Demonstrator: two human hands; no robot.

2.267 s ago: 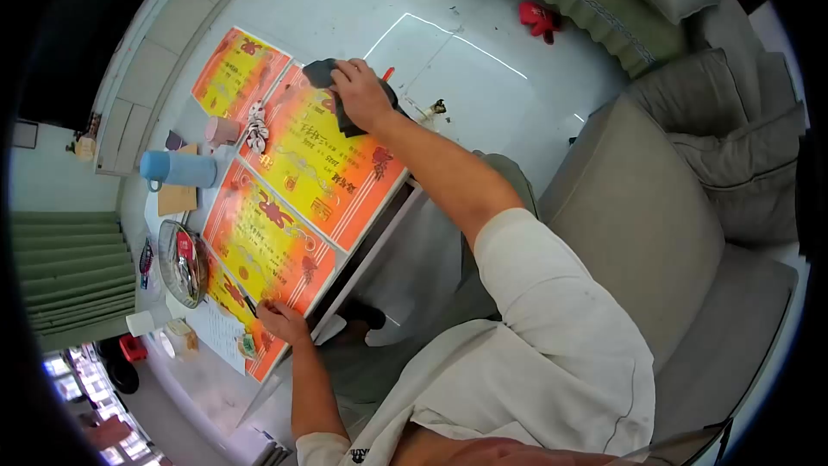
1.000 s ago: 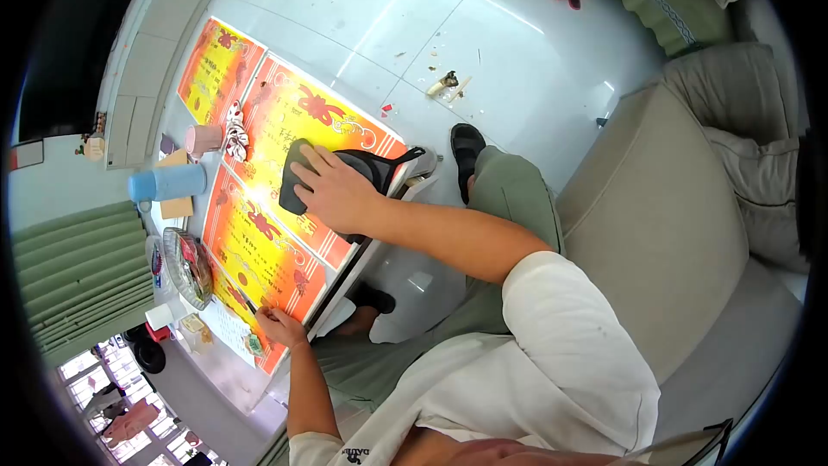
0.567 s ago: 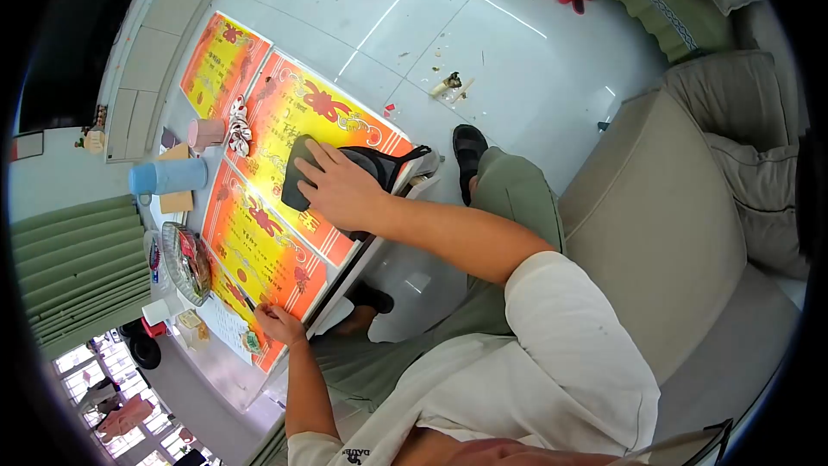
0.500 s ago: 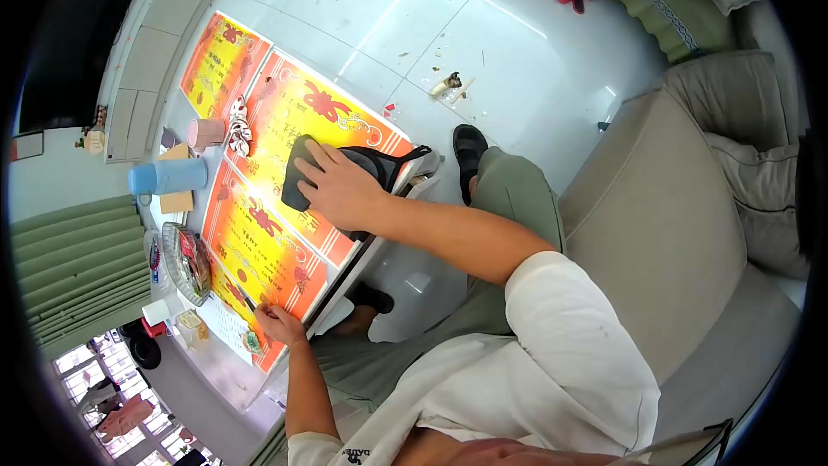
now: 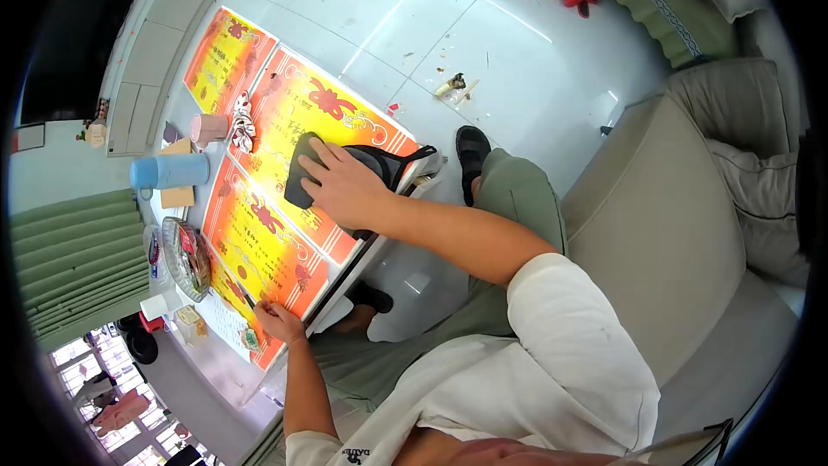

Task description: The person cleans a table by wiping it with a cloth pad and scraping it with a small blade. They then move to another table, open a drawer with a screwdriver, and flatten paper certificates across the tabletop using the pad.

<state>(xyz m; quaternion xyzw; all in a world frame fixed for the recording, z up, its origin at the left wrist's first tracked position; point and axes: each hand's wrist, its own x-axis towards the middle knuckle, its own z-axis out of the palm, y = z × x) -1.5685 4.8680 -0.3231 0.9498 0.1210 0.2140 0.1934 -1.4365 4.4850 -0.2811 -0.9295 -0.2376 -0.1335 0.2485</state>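
Orange-and-yellow printed sheets (image 5: 332,103) cover much of the tabletop. Across the near edge of the largest sheet lies a dark fabric item (image 5: 379,160) with a black strap, its exact kind unclear. My right hand (image 5: 349,185) rests over it with fingers curved across its dark grey end; the thumb is hidden. Lower left, my left hand (image 5: 280,322) is closed around a thin dark pen (image 5: 250,300) at the corner of another printed sheet (image 5: 263,250). Beside that hand lies a white handwritten paper (image 5: 226,324) with a small green packet (image 5: 250,339) on it.
Along the table's far side stand a blue bottle (image 5: 172,171), a pink cup (image 5: 209,128) and a glass bowl (image 5: 186,259). A patterned scrunchie (image 5: 243,123) lies on the sheets. Debris (image 5: 452,86) is on the floor; a grey sofa (image 5: 655,216) stands at right.
My right hand and the dark item have come from the far part of the large sheet to its near edge. My left hand has stayed on the pen. The view has shifted slightly.
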